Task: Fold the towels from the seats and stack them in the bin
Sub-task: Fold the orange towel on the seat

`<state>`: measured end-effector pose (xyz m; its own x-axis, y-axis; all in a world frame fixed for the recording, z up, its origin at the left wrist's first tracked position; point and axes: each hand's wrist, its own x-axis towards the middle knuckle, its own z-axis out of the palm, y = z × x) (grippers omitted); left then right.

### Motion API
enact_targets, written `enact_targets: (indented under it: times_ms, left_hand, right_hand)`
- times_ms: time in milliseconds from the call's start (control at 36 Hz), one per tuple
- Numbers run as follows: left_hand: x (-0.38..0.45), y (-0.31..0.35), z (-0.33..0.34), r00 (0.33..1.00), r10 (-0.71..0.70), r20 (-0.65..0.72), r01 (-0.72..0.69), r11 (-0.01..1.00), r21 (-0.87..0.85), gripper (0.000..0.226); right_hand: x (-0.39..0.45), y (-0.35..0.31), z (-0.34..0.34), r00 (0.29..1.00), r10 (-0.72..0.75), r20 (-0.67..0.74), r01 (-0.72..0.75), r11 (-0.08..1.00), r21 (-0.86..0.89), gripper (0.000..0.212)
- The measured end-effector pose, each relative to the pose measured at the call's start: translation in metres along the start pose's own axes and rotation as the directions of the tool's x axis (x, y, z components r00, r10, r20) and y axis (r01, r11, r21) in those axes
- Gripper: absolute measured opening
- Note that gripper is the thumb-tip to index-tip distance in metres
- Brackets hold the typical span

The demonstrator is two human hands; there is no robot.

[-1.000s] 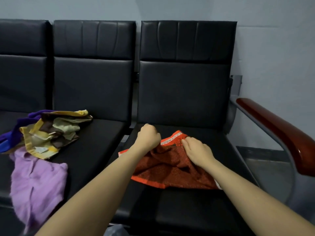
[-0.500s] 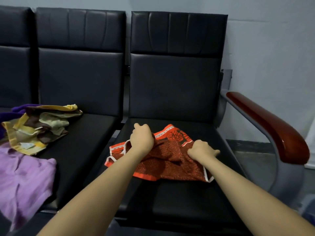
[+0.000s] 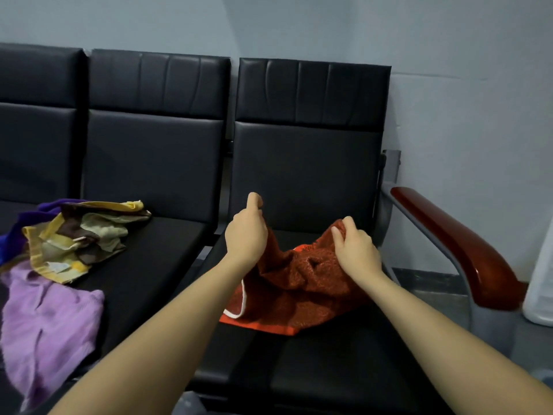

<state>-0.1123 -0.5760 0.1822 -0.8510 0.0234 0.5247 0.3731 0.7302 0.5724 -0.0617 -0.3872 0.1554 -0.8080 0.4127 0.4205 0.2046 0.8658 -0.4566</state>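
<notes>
**Inspector:** Checked for brands, labels, legible writing. Found none readable. Noted a pale tag-like patch on the yellow-and-brown towel (image 3: 74, 238), too small to make out.

**Clerk:** Recorded. Condition of the item in hand?

**Inspector:** Red towel (image 3: 299, 283): rust-red patterned weave, brighter orange border, thin white edging along the near-left hem. Found crumpled, not flat; lifted at two points and sagging between them, lower part resting on the right-hand seat (image 3: 314, 369). Left hand (image 3: 247, 235) seen from the back, fingers curled round the towel's left upper edge, thumb raised. Right hand (image 3: 356, 250) pinching the right upper edge, fingers bent over the cloth. Both gripping, neither relaxed.

**Clerk:** Other towels?

**Inspector:** Well to the left of the left hand, on the middle seat (image 3: 143, 265): the yellow-and-brown towel, bunched, overlying a dark purple towel (image 3: 18, 232) at its far-left side. Nearer than those, a lilac towel (image 3: 48, 322), rumpled, draped over the seat's front edge.

**Clerk:** Surface and room?

**Inspector:** Row of joined black padded seats with creased backrests, against a plain grey-blue wall (image 3: 449, 100). To the right of the right hand, a glossy reddish-brown armrest (image 3: 460, 247) on a grey metal frame. Beyond it at the picture's right edge, a whitish object (image 3: 541, 289), cut off, could not identify. Grey floor beneath.
</notes>
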Motion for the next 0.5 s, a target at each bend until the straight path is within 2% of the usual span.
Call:
enact_targets:
  times_ms: [111,167,278,361,500]
  left_hand:
    - [0.01,0.008,-0.006,0.998,-0.067,0.002,0.066,0.977,-0.204,0.025]
    - [0.016,0.011,-0.008,0.995,-0.098,0.006,0.096,0.962,-0.255,0.031]
    - [0.022,0.018,-0.014,0.997,-0.073,0.022,0.076,0.955,-0.288,0.043]
    - [0.023,0.022,-0.015,1.0,0.015,0.012,-0.011,0.954,-0.299,0.048]
    - [0.026,0.026,-0.014,0.997,0.08,0.002,-0.077,0.968,-0.237,0.046]
  right_hand:
    - [0.013,-0.004,-0.012,0.985,0.16,0.058,-0.169,0.966,0.194,0.03]
    - [0.021,-0.003,-0.017,0.981,0.183,0.064,-0.194,0.946,0.261,0.027]
    - [0.025,0.001,-0.029,0.992,0.127,0.02,-0.126,0.93,0.346,0.033]
    - [0.027,0.002,-0.034,0.997,0.079,-0.017,-0.069,0.94,0.334,0.038]
    - [0.029,0.004,-0.038,0.986,-0.001,-0.169,0.049,0.958,0.281,0.006]
